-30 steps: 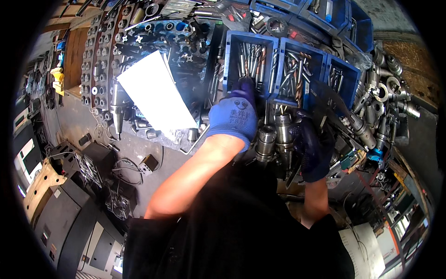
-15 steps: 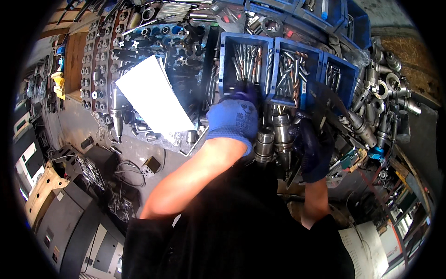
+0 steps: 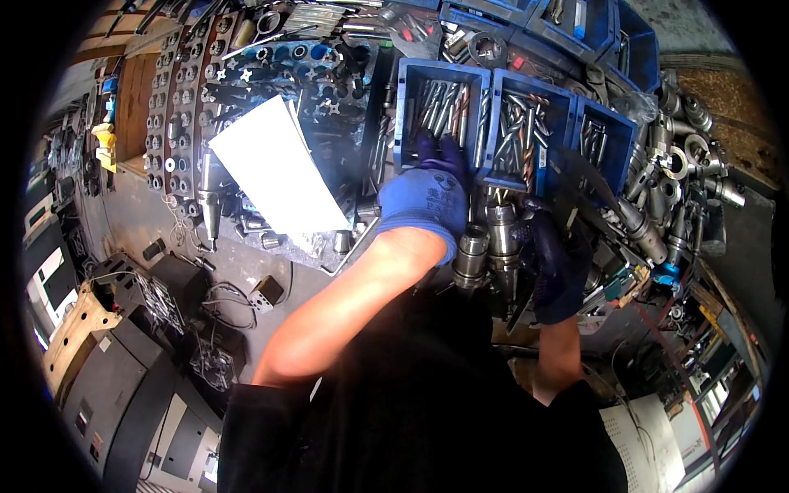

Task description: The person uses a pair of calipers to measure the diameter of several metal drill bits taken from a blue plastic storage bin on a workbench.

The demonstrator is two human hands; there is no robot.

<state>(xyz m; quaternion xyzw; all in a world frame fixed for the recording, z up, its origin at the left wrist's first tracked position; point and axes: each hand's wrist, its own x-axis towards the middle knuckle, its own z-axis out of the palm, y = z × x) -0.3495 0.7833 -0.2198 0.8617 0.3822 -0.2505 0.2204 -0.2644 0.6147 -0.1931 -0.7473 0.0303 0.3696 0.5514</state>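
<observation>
My left hand (image 3: 426, 193), in a blue glove with dark fingers, reaches over the front wall of the left blue bin (image 3: 400, 107). Its fingers are stretched out and a little apart, their tips at the lower ends of the drill bits (image 3: 444, 103) lying there. Whether they touch a bit I cannot tell. My right hand (image 3: 559, 263), in a dark glove, is curled beside an upright metal tool holder (image 3: 500, 230); what its fingers close on is hidden in shadow. A second tool holder (image 3: 471, 256) stands just left of that one.
More drill bits fill the middle blue bin (image 3: 489, 168); a smaller blue bin (image 3: 629, 135) adjoins it. White paper sheets (image 3: 275, 168) lie over cutters at the left, near a hex key (image 3: 352, 251). Metal tool holders (image 3: 649, 238) crowd the right side.
My left hand has shifted slightly right and forward, its fingers now showing more plainly inside the left bin. The right hand stays about where it was. The view has shifted slightly.
</observation>
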